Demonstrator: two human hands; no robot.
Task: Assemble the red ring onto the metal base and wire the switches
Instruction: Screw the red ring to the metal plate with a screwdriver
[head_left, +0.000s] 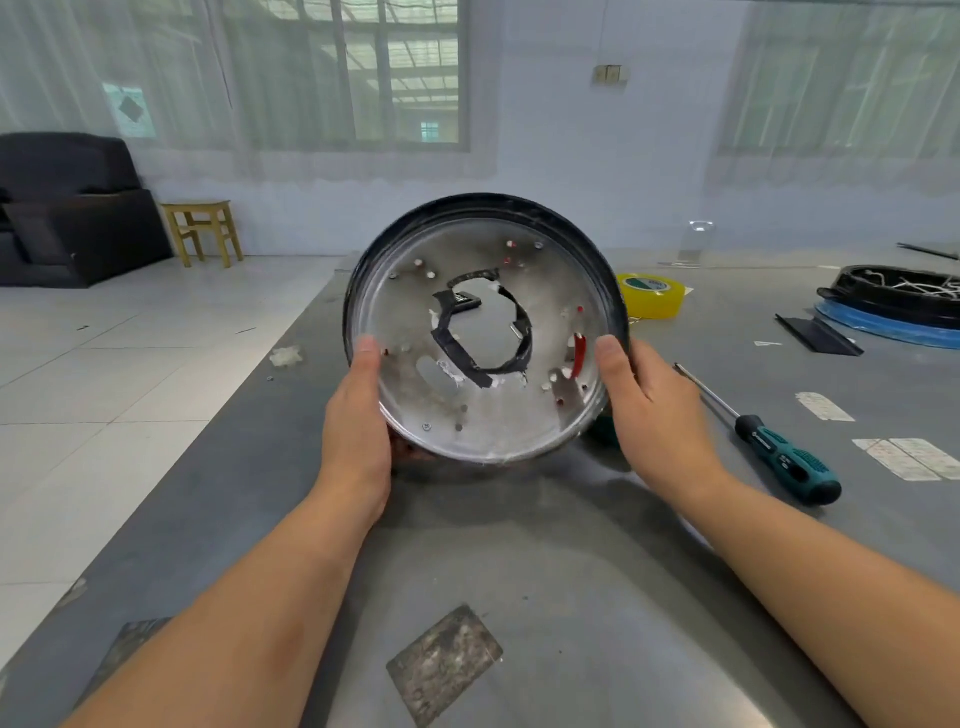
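Stool (205, 228) stands far left on the floor. Left hand (358, 410) and right hand (649, 405) grip opposite edges of the metal base (485, 332), tilted upright above the table (519, 545). Tape roll (652, 296) and screwdriver (769, 441) lie right.

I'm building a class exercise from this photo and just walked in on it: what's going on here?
A person holds a round metal base tilted up over a grey table, the left hand gripping its left edge and the right hand its right edge, thumbs on the face. The base has a central hole edged with black tape and small holes showing bits of red. A screwdriver and a yellow tape roll lie untouched to the right. No wiring is under way yet.
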